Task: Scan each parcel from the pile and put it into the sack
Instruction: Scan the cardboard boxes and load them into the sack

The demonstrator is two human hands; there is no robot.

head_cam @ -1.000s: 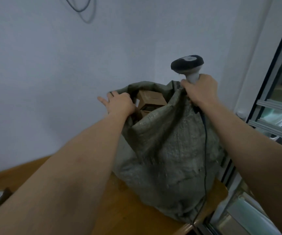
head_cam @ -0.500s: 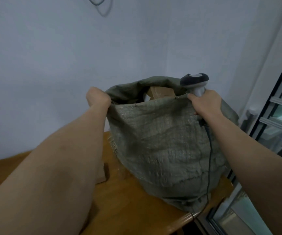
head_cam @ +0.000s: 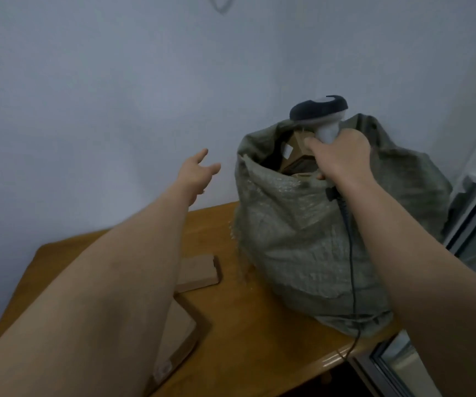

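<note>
Right hand (head_cam: 342,156) wrapped round the grey grip of the scanner (head_cam: 321,114), dark head up, directly over the open mouth of the sack (head_cam: 302,239), with cardboard parcels (head_cam: 294,156) visible inside just below and left of the knuckles and the cable (head_cam: 352,282) trailing down the sack's front. Left hand (head_cam: 196,173) spread in the air with fingers loose, holding nothing, left of the sack's rim and apart from it. Below the left forearm, two flat brown parcels (head_cam: 199,272) lying on the wooden tabletop (head_cam: 259,339).

Parcel-sorting room, woven sack (head_cam: 311,224), scanner (head_cam: 319,110), wooden table (head_cam: 259,339)
</note>
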